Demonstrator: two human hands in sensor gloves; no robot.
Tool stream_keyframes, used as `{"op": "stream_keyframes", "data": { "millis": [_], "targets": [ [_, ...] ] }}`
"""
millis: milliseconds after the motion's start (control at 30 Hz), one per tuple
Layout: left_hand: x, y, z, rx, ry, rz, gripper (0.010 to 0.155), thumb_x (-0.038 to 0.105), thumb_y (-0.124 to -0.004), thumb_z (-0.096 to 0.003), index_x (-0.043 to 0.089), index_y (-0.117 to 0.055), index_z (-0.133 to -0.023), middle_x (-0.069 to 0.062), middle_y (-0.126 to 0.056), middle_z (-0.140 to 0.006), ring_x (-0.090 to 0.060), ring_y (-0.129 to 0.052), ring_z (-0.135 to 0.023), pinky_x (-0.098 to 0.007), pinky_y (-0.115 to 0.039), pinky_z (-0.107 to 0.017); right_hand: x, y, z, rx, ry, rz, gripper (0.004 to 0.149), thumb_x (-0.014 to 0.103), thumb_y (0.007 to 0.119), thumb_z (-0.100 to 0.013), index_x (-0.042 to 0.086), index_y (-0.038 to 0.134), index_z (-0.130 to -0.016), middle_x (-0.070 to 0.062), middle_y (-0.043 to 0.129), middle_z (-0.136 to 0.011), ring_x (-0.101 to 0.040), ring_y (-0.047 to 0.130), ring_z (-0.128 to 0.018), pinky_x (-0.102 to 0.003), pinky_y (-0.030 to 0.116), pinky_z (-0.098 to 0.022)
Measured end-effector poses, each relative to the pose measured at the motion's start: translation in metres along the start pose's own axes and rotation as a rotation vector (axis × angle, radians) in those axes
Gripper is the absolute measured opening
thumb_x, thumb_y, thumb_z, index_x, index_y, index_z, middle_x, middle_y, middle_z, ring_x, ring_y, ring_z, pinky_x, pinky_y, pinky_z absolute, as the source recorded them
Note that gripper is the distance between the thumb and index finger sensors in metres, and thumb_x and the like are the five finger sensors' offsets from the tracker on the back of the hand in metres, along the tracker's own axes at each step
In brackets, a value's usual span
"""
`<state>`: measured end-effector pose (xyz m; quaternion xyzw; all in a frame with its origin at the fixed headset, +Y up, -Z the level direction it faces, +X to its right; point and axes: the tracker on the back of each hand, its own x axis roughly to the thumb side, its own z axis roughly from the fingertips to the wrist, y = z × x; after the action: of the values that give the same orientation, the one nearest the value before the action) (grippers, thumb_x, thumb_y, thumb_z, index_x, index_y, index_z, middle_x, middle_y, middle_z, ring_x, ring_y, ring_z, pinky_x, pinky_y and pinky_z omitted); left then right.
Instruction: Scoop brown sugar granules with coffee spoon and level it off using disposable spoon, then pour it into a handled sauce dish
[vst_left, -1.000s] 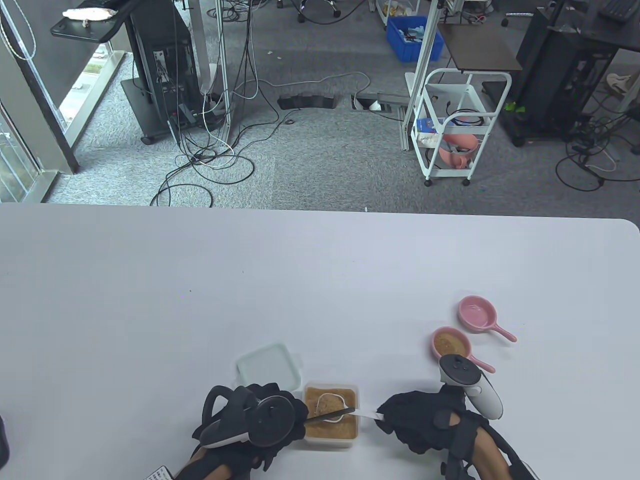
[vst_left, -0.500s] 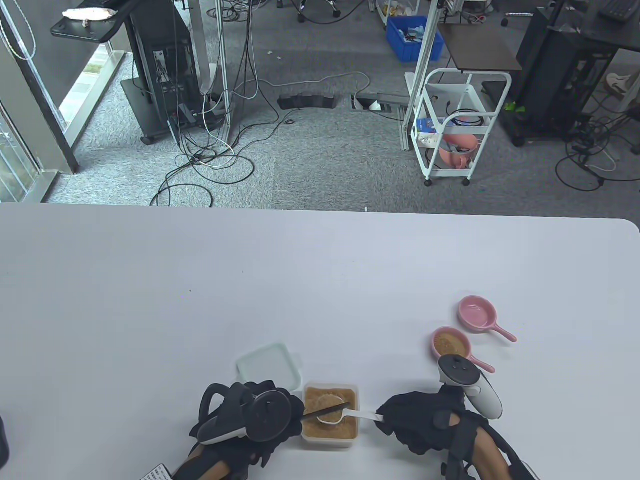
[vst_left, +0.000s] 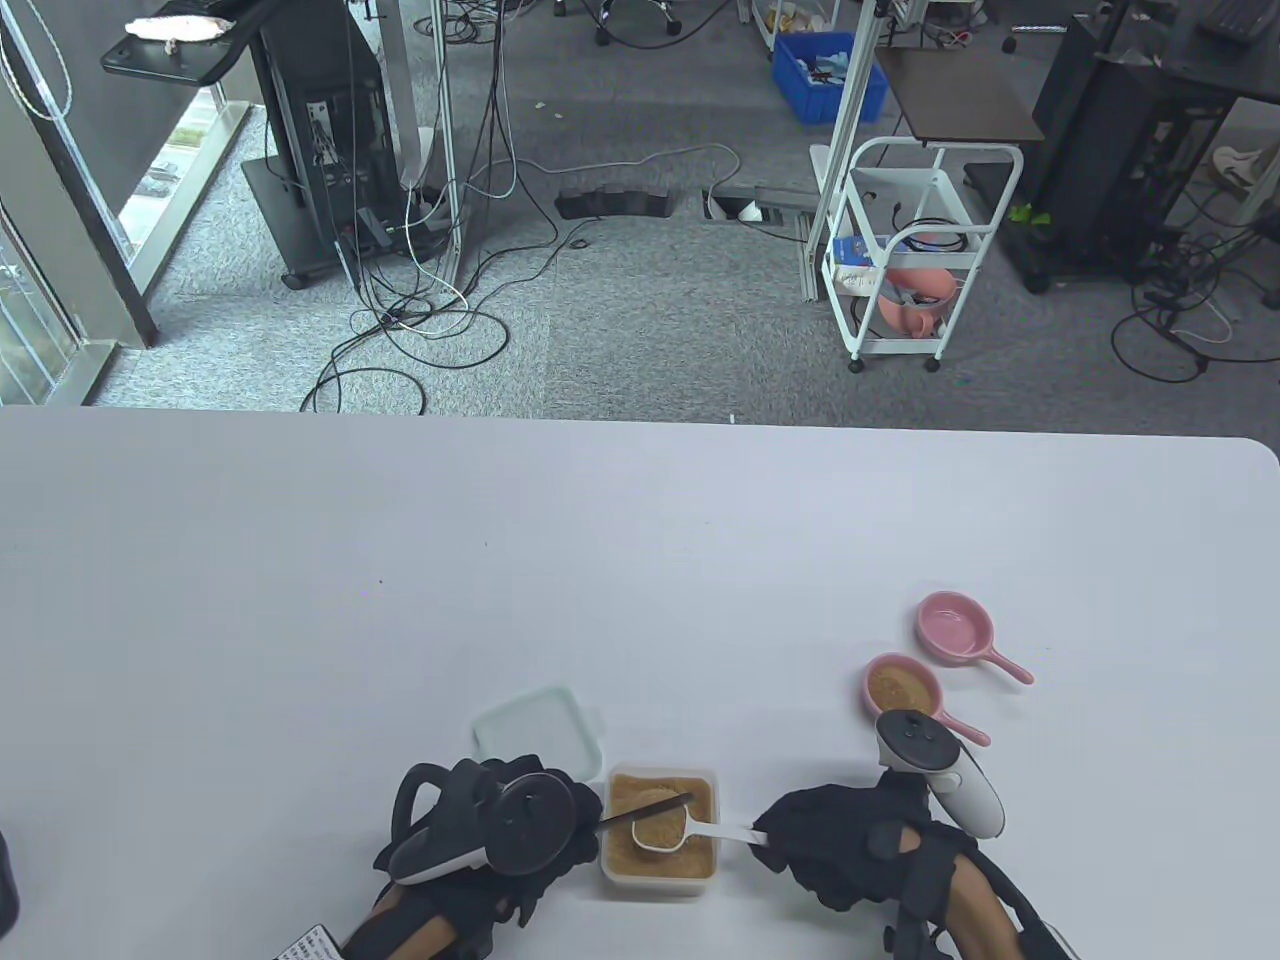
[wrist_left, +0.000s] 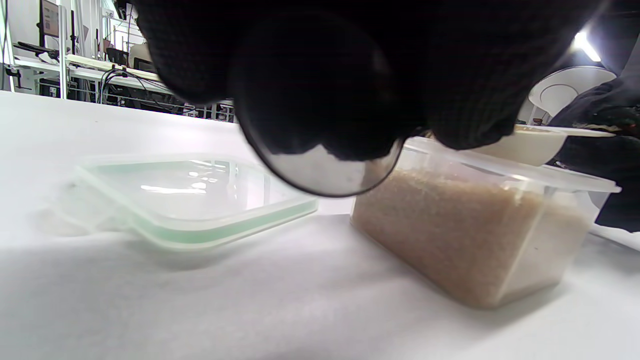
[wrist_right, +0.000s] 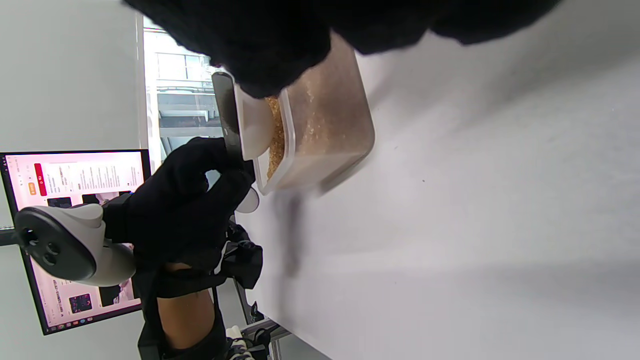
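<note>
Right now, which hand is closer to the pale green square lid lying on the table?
Left. The left hand sits just beside the pale green square lid; the right hand is beyond the clear sugar tub.

the tabletop (vst_left: 640, 560) is evenly and brightly lit; soft shadows are cast, and close gloves are blurred in wrist views.

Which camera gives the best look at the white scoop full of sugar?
The table view: it looks straight down into the white scoop, showing sugar and the dark spoon across it. The right wrist view shows it edge-on; the left wrist view shows only its underside behind the fingers.
</note>
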<state>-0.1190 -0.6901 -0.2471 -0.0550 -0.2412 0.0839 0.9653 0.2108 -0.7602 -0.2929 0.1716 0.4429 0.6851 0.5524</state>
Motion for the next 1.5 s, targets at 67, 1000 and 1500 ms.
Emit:
{"op": "stream_keyframes", "data": {
  "millis": [67,1000,1500],
  "targets": [
    [-0.002,0.0,0.0,0.001,0.005,0.004,0.041,0.056,-0.087,-0.0414,0.044,-0.089,-0.08,0.015,-0.098,-0.073,-0.011,-0.102,-0.067,-0.041,-0.082,-0.065,0.0,0.0,0.0,0.002,0.0,-0.001,0.045,0.038,0.074,-0.053,0.009,0.083,-0.086,0.004,0.094,-0.039,-0.018,0.088,-0.016,-0.049,0.078,-0.032],
    [-0.013,-0.001,-0.002,0.011,0.051,0.012,0.041,0.056,-0.086,-0.0415,0.044,-0.088,-0.08,0.015,-0.098,-0.074,-0.012,-0.102,-0.067,-0.041,-0.082,-0.065,0.0,-0.001,0.001,0.006,0.003,-0.007,0.045,0.038,0.074,-0.053,0.009,0.084,-0.086,0.004,0.094,-0.039,-0.018,0.088,-0.016,-0.049,0.079,-0.033],
    [-0.025,0.004,-0.001,0.016,0.085,0.042,0.041,0.056,-0.085,-0.0423,0.044,-0.087,-0.081,0.015,-0.098,-0.074,-0.012,-0.102,-0.068,-0.041,-0.082,-0.065,-0.001,-0.003,0.002,-0.012,0.004,0.006,0.045,0.038,0.074,-0.053,0.009,0.084,-0.086,0.004,0.094,-0.039,-0.018,0.088,-0.016,-0.049,0.078,-0.033]
  ]
}}
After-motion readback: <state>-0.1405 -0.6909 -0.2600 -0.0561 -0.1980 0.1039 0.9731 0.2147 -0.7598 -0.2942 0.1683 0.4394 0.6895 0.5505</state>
